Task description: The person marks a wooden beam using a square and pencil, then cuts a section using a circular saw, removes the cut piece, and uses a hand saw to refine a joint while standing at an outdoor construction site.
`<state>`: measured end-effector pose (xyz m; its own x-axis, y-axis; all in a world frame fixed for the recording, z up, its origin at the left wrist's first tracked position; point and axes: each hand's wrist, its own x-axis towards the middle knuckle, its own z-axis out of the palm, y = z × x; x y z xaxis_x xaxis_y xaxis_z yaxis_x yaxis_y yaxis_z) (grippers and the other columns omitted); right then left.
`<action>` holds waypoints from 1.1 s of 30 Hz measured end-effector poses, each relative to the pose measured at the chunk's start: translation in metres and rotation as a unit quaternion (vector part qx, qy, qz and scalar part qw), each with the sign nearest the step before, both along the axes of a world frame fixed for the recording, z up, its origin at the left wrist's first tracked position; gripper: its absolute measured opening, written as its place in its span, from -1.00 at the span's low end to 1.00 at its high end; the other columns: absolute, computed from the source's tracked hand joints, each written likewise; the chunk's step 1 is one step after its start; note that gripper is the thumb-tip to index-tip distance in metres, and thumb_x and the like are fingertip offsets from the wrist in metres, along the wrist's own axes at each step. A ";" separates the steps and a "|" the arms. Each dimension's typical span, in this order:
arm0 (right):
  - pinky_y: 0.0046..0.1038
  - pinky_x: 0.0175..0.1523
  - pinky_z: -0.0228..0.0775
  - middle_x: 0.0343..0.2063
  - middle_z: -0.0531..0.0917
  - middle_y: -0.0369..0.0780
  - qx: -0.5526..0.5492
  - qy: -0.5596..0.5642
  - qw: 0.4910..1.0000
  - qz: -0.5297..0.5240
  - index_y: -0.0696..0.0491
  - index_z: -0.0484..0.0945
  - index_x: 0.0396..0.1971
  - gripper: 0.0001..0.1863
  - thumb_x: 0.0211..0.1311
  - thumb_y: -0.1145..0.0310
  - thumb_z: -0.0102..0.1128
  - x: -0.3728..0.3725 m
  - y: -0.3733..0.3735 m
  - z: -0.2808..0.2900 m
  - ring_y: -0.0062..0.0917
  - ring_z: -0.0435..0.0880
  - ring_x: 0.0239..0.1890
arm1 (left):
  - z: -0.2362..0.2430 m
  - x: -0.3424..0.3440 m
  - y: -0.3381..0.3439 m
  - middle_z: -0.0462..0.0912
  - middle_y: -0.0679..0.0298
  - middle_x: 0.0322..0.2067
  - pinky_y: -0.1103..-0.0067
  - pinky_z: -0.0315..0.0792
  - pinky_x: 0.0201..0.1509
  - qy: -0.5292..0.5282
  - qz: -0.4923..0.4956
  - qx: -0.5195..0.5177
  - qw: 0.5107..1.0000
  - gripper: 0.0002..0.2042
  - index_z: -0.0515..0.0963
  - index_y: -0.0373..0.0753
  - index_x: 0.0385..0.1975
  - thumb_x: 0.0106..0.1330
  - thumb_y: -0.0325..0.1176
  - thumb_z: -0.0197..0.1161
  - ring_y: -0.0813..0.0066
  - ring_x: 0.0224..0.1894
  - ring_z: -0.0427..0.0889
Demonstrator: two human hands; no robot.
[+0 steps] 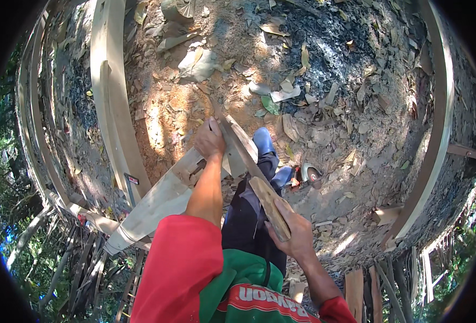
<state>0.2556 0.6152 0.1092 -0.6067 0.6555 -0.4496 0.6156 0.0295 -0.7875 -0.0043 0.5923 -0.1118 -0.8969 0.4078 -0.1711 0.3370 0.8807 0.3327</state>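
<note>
My right hand (pixel 294 231) is wrapped round the pale wooden handle of a handsaw (pixel 242 149). Its long, narrow, brownish blade runs up and to the left, passing close beside my left hand (pixel 210 141). That hand is closed on a pale wooden board (pixel 157 202), thumb uppermost next to the blade; its fingertips are partly hidden. The board slants from the lower left up under my left forearm, and a lighter wooden end (pixel 242 132) shows on the far side of the blade. The blade's teeth are too small to make out.
Dry leaves and orange sawdust (pixel 168 110) cover the ground. Long beams stand at the left (pixel 111 91) and right (pixel 437 124). A metal square (pixel 130 185) leans by the left beam. Beside my blue boots (pixel 264 142) lies a power tool with a round disc (pixel 310 174).
</note>
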 end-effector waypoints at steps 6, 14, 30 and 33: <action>-0.33 -0.14 0.56 -0.17 0.66 0.01 -0.020 0.015 1.000 -0.010 0.14 0.44 0.15 -0.28 -0.15 0.43 0.42 0.013 -0.001 0.001 -0.17 0.70 -0.25 | -0.003 0.004 -0.001 0.62 -0.04 -0.44 0.17 0.38 -0.28 -0.002 0.008 -0.006 1.000 -0.60 0.62 -0.22 -0.47 0.36 -0.07 -0.06 -0.10 -0.36 0.57; -0.33 -0.22 0.54 -0.24 0.66 -0.02 -0.014 -0.011 0.999 0.035 0.13 0.41 0.18 -0.21 -0.24 0.47 0.42 0.006 -0.005 0.001 -0.18 0.69 -0.34 | -0.010 0.000 -0.005 0.57 -0.03 -0.52 0.13 0.35 -0.32 0.079 -0.008 0.009 0.997 -0.63 0.57 -0.24 -0.54 0.34 -0.12 -0.03 -0.10 -0.42 0.55; -0.41 -0.35 0.48 -0.47 0.65 -0.08 0.001 -0.116 0.987 0.107 0.19 0.40 0.18 -0.33 -0.04 0.48 0.31 -0.049 0.012 0.013 -0.35 0.66 -0.52 | -0.005 -0.017 -0.008 0.57 0.13 -0.46 0.27 0.33 -0.22 -0.004 -0.006 0.082 0.997 -0.76 0.52 -0.22 -0.46 0.33 -0.24 0.01 0.10 -0.34 0.53; -0.42 -0.34 0.46 -0.46 0.65 -0.07 -0.007 -0.107 0.989 0.102 0.20 0.42 0.17 -0.36 -0.03 0.52 0.28 -0.046 0.015 0.034 -0.41 0.65 -0.52 | -0.007 -0.019 -0.010 0.57 0.20 -0.43 0.32 0.33 -0.19 -0.003 -0.009 0.075 0.997 -0.78 0.54 -0.19 -0.44 0.30 -0.22 0.04 0.20 -0.29 0.53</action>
<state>0.2093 0.6306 0.1437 -0.6157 0.5224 -0.5900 0.7504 0.1602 -0.6413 -0.0230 0.5825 -0.1190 -0.8883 0.4452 -0.1130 0.3495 0.8147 0.4626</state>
